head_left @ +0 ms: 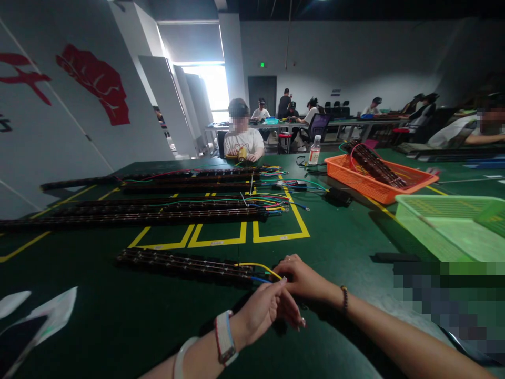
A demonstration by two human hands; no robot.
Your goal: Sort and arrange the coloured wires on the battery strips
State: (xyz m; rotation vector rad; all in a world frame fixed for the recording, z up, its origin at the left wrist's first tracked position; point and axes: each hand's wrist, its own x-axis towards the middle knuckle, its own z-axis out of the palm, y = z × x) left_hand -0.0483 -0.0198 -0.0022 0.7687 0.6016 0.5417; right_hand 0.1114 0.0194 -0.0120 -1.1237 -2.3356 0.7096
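A dark strip bundle lies lengthwise in front of me, and a yellow wire and a blue wire come out of its right end. My left hand, with a banded watch on the wrist, has its thumb and fingers closed at these wires. Against it, my right hand curls its fingers around the wire ends from the far side. The two hands touch, and they hide the tips of the wires.
Several more dark strip bundles with coloured wires lie farther back over yellow tape outlines. At right stand an orange basket holding a bundle, a green basket and a bottle. A person sits opposite.
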